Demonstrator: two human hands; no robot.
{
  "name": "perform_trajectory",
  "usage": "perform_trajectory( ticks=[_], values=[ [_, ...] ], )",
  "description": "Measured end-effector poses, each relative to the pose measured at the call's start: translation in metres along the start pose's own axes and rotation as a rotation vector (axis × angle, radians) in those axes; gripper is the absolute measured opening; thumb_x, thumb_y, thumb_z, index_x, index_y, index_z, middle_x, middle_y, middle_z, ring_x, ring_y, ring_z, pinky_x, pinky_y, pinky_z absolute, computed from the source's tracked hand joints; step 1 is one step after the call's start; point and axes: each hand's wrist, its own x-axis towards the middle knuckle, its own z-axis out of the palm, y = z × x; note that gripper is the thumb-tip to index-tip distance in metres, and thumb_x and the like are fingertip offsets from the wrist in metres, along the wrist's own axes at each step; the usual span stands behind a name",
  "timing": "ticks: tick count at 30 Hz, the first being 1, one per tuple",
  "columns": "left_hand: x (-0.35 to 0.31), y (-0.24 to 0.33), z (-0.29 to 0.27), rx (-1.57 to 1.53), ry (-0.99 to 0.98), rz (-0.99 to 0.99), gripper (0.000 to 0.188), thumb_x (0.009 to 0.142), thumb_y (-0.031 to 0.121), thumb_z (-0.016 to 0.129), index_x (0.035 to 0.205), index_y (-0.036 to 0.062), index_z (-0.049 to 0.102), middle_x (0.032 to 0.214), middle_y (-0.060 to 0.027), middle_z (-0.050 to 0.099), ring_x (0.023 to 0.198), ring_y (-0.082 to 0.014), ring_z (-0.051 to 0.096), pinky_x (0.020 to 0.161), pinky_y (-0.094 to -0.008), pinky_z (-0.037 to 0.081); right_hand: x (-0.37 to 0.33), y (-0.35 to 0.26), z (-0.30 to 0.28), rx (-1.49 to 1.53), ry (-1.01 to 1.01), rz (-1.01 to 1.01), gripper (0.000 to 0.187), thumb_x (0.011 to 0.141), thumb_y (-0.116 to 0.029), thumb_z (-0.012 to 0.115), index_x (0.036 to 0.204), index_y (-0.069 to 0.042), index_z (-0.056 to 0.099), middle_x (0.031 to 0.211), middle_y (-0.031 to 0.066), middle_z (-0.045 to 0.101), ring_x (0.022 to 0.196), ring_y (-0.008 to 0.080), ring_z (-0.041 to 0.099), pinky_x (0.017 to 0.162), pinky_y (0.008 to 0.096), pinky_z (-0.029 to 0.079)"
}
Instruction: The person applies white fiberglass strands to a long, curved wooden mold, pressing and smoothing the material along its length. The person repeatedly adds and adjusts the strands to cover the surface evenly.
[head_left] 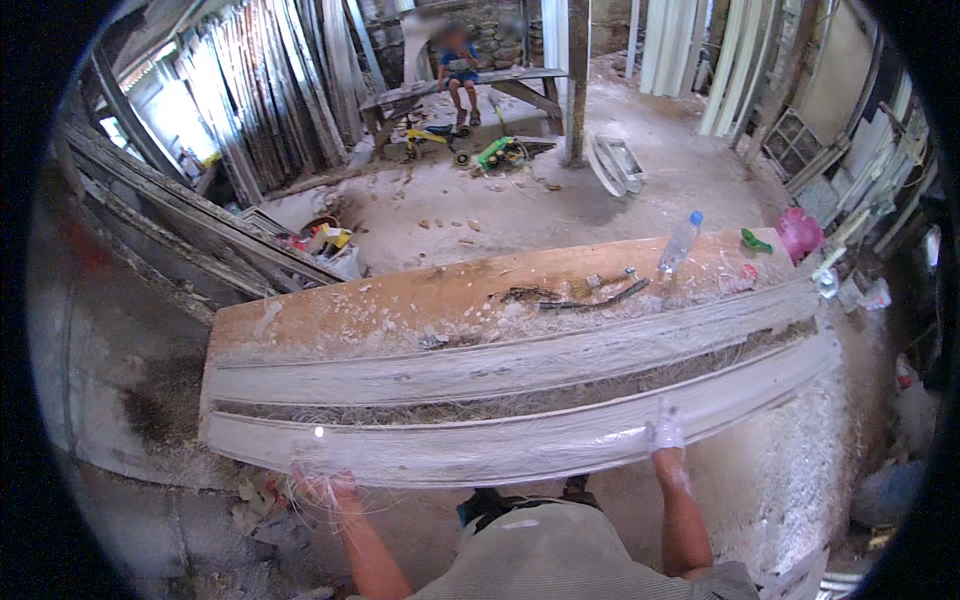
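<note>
Two long white plaster mouldings lie side by side across the wooden board in front of me. My left hand [325, 484] is at the near edge of the near moulding [520, 447], toward its left end. Thin pale fibre strands [335, 512] loop out and hang from this hand, whose fingers are curled round them. Coated in white plaster, my right hand [667, 428] rests on the right part of the same moulding with its fingers stretched out. The far moulding [480, 362] lies beyond a gap strewn with fibres.
On the board [330, 318] are plaster crumbs, a brush [590, 284], dark sticks [600, 300], a clear bottle [680, 245] and a green object [755, 241]. A pink bag [799, 235] is at its right end. Farther off, a person [460, 70] sits on a bench [480, 78] near toys [500, 152].
</note>
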Motion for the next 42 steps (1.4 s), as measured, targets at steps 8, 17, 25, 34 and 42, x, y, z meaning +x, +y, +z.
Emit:
perform_trajectory(
  ticks=[8,17,25,34,42],
  values=[
    [-0.105,-0.079,0.100,0.081,-0.242,-0.161,0.059,0.089,0.061,0.053,0.125,0.0144,0.056,0.117,-0.0037,0.060,0.106,-0.0200,0.056,0.089,-0.0389,0.050,0.070,-0.015,-0.073,0.166,-0.353,-0.106,0.088,0.078,-0.035,0.075,0.145,0.003,0.032,0.148,0.0291,0.031,0.133,0.0439,0.037,0.112,0.0474,0.032],
    [-0.135,-0.121,0.199,0.188,-0.630,-0.207,0.018,0.100,0.026,0.050,0.111,0.0131,0.057,0.106,-0.0055,0.061,0.094,-0.0190,0.061,0.084,-0.0363,0.053,0.016,-0.216,-0.051,0.847,-0.713,-0.671,0.074,0.086,-0.029,0.073,0.145,-0.005,0.036,0.133,0.0233,0.053,0.123,0.0299,0.053,0.101,0.0396,0.044],
    [-0.090,-0.048,0.135,-0.076,-0.337,-0.189,0.041,0.097,0.037,0.054,0.129,0.0113,0.052,0.118,-0.0035,0.058,0.105,-0.0182,0.056,0.090,-0.0336,0.050,0.005,-0.216,-0.037,0.724,-0.570,-0.738,0.026,0.097,-0.031,0.057,0.113,-0.016,0.069,0.102,0.0142,0.069,0.091,0.0335,0.067,0.079,0.0394,0.056],
    [-0.043,-0.024,0.070,-0.047,-0.065,0.010,0.043,0.097,0.030,0.052,0.134,0.0066,0.049,0.121,-0.0054,0.058,0.102,-0.0208,0.059,0.088,-0.0344,0.052,0.016,-0.173,-0.098,0.341,-0.678,-0.621,0.024,0.094,-0.027,0.060,0.110,-0.011,0.070,0.096,0.0154,0.069,0.087,0.0341,0.066,0.077,0.0395,0.054],
    [-0.008,-0.025,0.008,0.452,-0.006,0.197,0.054,0.095,0.026,0.050,0.145,0.0070,0.038,0.137,-0.0101,0.050,0.119,-0.0239,0.054,0.101,-0.0378,0.046,0.034,-0.056,-0.089,0.067,-0.911,-0.231,0.029,0.095,-0.031,0.059,0.115,-0.013,0.070,0.100,0.0152,0.071,0.085,0.0294,0.066,0.078,0.0376,0.053]
  ],
)
